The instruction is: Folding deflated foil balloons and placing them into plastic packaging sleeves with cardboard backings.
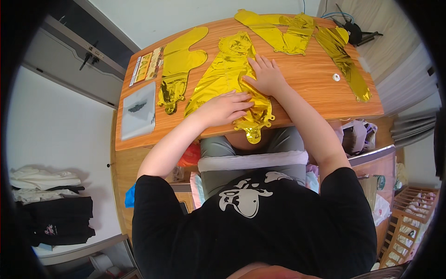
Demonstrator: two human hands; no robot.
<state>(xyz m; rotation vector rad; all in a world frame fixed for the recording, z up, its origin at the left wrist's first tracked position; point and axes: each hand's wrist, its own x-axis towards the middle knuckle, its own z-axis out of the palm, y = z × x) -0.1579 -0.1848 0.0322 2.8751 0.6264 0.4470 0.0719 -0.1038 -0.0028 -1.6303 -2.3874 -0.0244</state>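
Note:
A flat gold foil balloon (214, 80) lies in front of me on the wooden table, its tabbed lower end hanging past the near edge. My left hand (227, 108) rests flat on its lower part, fingers stretched to the right. Higher up, my right hand (266, 76) lies on the balloon's right side with its fingers spread. The foil beneath both hands is creased. Left of it is another flat gold foil balloon (179, 56). Two more lie at the back and right: a wide foil balloon (283, 33) and a narrow foil balloon (344, 63).
At the table's (302, 100) left side are a clear plastic pack (138, 116) and a printed card (147, 66). A small white roll (336, 77) sits toward the right. A black router (354, 32) with cables stands at the far right corner. Clothes (53, 204) hang at left.

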